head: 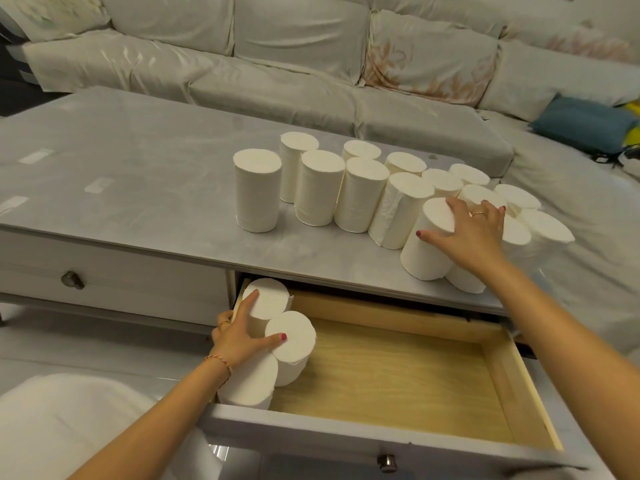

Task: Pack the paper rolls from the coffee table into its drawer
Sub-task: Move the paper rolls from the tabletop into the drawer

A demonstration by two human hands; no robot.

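The left hand (pixel 239 336) lay spread across the tops of three paper rolls (pixel 290 344) standing upright in the near-left corner of the open drawer (pixel 398 375), fingers splayed and pressing down, the thumb on the middle roll; it gripped nothing between the fingers. The right hand (pixel 467 233) reached over the coffee table (pixel 121 174), fingers wide over the top of the nearest roll (pixel 431 242), thumb against its side, whether it had closed on it could not be told. Just beyond and to the left of that hand stood the cluster of rolls (pixel 360 195), upright and touching, with one separate roll (pixel 257 190) further left. More rolls sat under and right of the right wrist. The rest of the drawer floor to the right of the left hand was bare wood. A closed drawer with a knob (pixel 72 280) sat left of the left hand. A covered sofa (pixel 277 64) stood beyond the table, a blue cushion (pixel 585 124) far right.
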